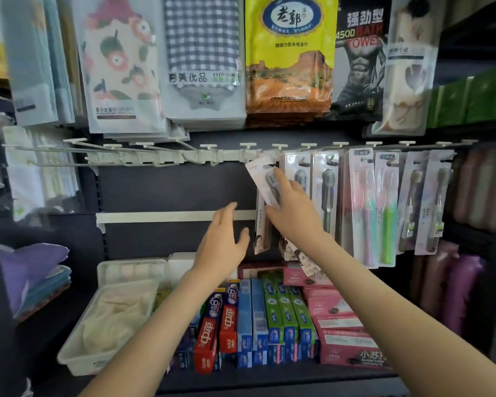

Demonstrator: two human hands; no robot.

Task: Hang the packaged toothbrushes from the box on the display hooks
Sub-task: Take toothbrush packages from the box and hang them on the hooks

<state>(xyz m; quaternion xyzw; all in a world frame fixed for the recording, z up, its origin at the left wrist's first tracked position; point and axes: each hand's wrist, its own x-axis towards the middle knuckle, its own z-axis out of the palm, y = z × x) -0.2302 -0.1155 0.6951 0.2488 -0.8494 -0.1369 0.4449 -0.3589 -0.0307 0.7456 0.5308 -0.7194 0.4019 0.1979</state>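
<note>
Right hand [294, 209], at centre frame, grasps a blister-packed dark toothbrush on a pale card [262, 174]. The forefinger lies up along the pack's face and the thumb is tucked at its lower edge. The pack tilts, its top corner leaning toward the upper left and almost touching the white plastic hook rail [166, 157] that runs across the middle of the frame. Whether the card's hanging slot has caught a prong cannot be told: that spot is blurred. Left hand [222, 242], just left of centre and lower, is spread and relaxed. It grips nothing and floats in front of the dark back panel, near the pack's lower end.

To the right, a row of hung toothbrush packs in grey, pink and green [361, 207] fills the hooks, and one more hangs just behind the tilted pack. The prongs to the left are bare. The supply box does not show clearly.

The step in hand appears to be threading this pack onto the hook at the left end of the filled row. The next move likely calls for squaring the card upright, lining its slot with the prong tip and sliding it back. The free left hand could steady the bottom edge. A crooked approach could knock the pack behind or miss the slot.
</note>
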